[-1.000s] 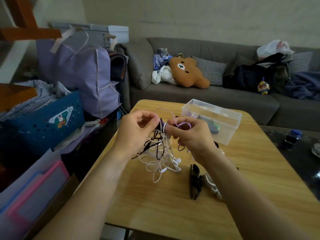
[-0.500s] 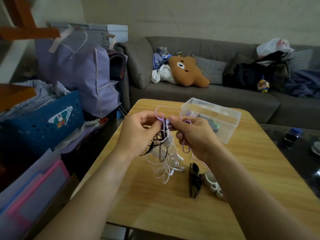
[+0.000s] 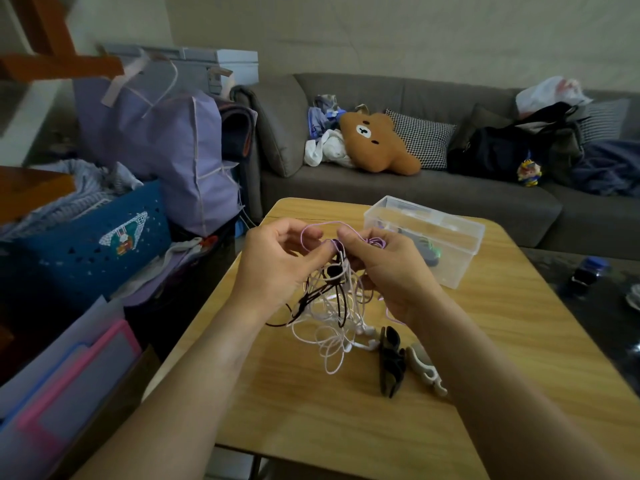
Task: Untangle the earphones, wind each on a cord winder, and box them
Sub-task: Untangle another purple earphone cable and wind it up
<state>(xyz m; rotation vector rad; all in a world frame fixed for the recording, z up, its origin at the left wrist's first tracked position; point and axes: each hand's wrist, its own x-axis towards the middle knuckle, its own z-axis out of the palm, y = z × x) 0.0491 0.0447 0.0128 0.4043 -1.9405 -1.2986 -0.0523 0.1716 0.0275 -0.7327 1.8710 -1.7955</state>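
Note:
A tangle of white, black and purple earphone cords (image 3: 332,306) hangs above the wooden table (image 3: 485,341), its lower loops touching the top. My left hand (image 3: 280,265) pinches the tangle at its top left. My right hand (image 3: 384,268) pinches the purple cord beside it, with a purple loop arching between both hands. A black cord winder (image 3: 390,362) and a white cord winder (image 3: 424,368) lie on the table under my right forearm. The clear plastic box (image 3: 450,271) stands behind my right hand with a wound earphone inside.
A grey sofa (image 3: 433,202) with a bear cushion (image 3: 375,143), pillows and bags runs behind the table. A purple bag (image 3: 162,154), a blue basket (image 3: 97,244) and folders (image 3: 62,375) crowd the floor on the left. Dark floor with small items lies to the right.
Both hands have lifted the tangle a little and drawn a purple loop out above it. The hanging cords have swung and spread lower over the table.

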